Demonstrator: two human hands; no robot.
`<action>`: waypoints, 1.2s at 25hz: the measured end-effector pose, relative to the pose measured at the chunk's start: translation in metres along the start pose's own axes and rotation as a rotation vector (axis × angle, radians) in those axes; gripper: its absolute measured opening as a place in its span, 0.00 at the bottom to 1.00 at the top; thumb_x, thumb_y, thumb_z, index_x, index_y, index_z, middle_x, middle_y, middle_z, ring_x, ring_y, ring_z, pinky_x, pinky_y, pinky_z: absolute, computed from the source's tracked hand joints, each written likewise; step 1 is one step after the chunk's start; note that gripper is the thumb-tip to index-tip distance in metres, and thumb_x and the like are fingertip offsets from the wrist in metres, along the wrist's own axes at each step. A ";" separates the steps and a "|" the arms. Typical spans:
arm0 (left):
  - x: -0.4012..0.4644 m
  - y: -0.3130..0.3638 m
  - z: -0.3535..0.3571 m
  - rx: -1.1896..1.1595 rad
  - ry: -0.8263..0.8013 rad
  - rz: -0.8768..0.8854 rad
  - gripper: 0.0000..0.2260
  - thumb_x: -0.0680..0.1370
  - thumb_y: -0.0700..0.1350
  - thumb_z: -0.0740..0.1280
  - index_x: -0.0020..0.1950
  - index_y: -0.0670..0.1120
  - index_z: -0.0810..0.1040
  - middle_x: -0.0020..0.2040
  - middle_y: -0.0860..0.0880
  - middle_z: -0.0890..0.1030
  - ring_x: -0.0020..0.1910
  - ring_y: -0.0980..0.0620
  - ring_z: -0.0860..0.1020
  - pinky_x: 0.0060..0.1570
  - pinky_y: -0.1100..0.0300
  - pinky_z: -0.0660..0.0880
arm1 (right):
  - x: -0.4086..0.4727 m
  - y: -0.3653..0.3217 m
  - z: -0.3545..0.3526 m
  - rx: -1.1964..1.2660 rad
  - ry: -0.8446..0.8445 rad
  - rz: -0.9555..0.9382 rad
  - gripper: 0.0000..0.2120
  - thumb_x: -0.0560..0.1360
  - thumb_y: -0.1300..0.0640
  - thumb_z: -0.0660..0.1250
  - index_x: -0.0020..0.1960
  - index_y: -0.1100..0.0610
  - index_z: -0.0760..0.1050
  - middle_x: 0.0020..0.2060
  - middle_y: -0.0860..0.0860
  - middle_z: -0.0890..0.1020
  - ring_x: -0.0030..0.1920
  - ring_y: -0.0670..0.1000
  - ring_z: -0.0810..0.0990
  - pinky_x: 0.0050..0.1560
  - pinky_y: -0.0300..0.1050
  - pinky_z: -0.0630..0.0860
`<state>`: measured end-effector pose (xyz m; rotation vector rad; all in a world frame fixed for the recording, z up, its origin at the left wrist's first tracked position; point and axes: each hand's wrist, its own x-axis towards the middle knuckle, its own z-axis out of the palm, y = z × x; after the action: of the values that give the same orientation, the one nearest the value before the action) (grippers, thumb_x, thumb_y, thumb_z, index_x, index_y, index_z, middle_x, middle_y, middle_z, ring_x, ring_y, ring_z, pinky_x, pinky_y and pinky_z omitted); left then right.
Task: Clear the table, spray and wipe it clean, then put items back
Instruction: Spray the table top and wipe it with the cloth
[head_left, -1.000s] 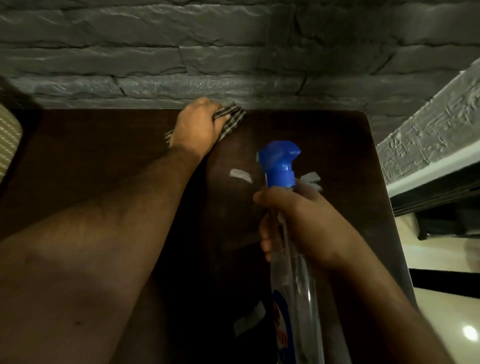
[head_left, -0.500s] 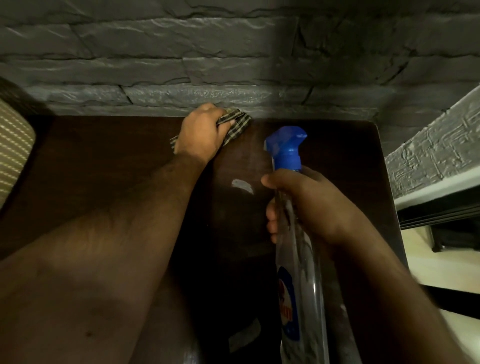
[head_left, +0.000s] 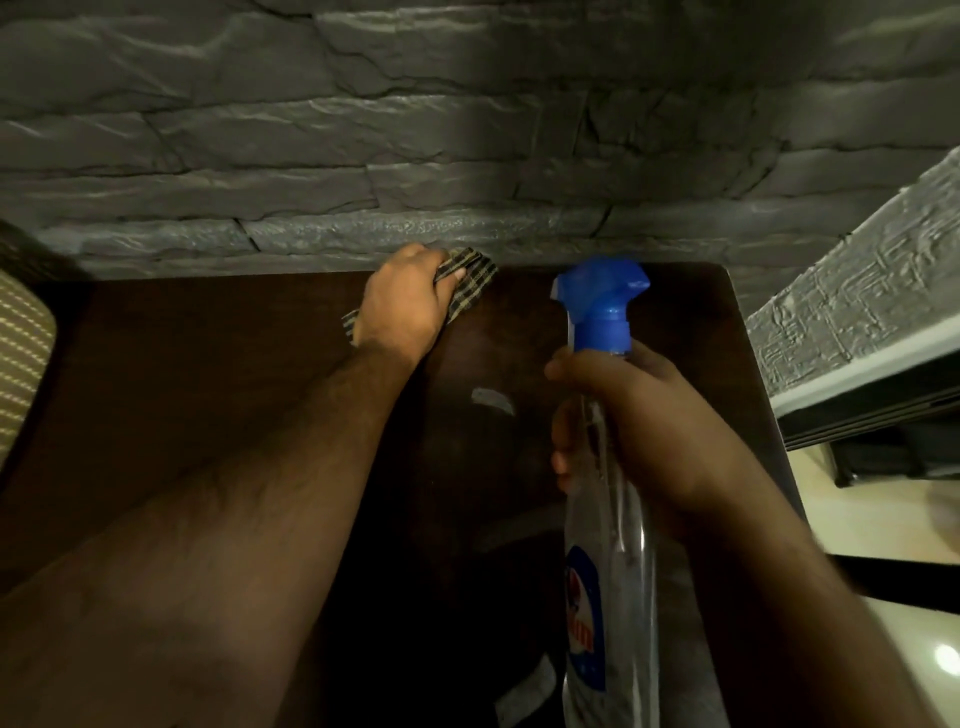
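Observation:
A dark brown table (head_left: 208, 374) fills the lower view, its far edge against a grey stone wall. My left hand (head_left: 402, 306) grips a checked cloth (head_left: 470, 283) and presses it on the table at the far edge, near the wall. My right hand (head_left: 628, 426) holds a clear spray bottle (head_left: 608, 571) by its neck, upright above the table's right half. The bottle's blue trigger head (head_left: 600, 306) points left. A pale wet streak (head_left: 491, 400) shines on the table between my hands.
The grey stone wall (head_left: 467, 156) stands right behind the table. A striped cushion (head_left: 21, 364) lies at the left edge. To the right are a textured grey ledge (head_left: 852, 312), a dark shelf and pale floor (head_left: 893, 519).
My left hand has pushed the cloth toward the wall. My right hand has lifted the bottle and moved it farther forward. The view has tilted up.

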<state>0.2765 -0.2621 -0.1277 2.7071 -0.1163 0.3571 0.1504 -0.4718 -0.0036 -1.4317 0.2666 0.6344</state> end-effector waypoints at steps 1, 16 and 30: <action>0.000 0.000 0.000 0.009 -0.001 -0.004 0.14 0.80 0.51 0.62 0.55 0.42 0.78 0.49 0.42 0.77 0.48 0.44 0.76 0.46 0.53 0.71 | -0.002 0.001 0.000 -0.001 0.006 0.010 0.08 0.75 0.55 0.67 0.53 0.51 0.72 0.33 0.53 0.79 0.33 0.54 0.79 0.36 0.48 0.79; -0.002 0.021 0.008 -0.027 0.023 -0.074 0.09 0.77 0.48 0.66 0.50 0.43 0.80 0.45 0.45 0.78 0.46 0.46 0.76 0.46 0.53 0.73 | -0.022 0.019 0.014 0.060 -0.015 0.165 0.31 0.55 0.52 0.80 0.55 0.50 0.74 0.38 0.56 0.82 0.33 0.54 0.80 0.39 0.48 0.79; -0.015 0.045 0.009 -0.076 -0.263 0.282 0.14 0.77 0.51 0.63 0.58 0.47 0.81 0.53 0.50 0.80 0.51 0.50 0.77 0.52 0.58 0.73 | -0.023 0.028 0.012 -0.032 0.084 0.176 0.21 0.50 0.49 0.76 0.43 0.45 0.79 0.44 0.48 0.86 0.47 0.48 0.85 0.57 0.47 0.78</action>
<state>0.2583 -0.3069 -0.1225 2.6509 -0.5785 0.0713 0.1140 -0.4655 -0.0128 -1.4776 0.4537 0.7252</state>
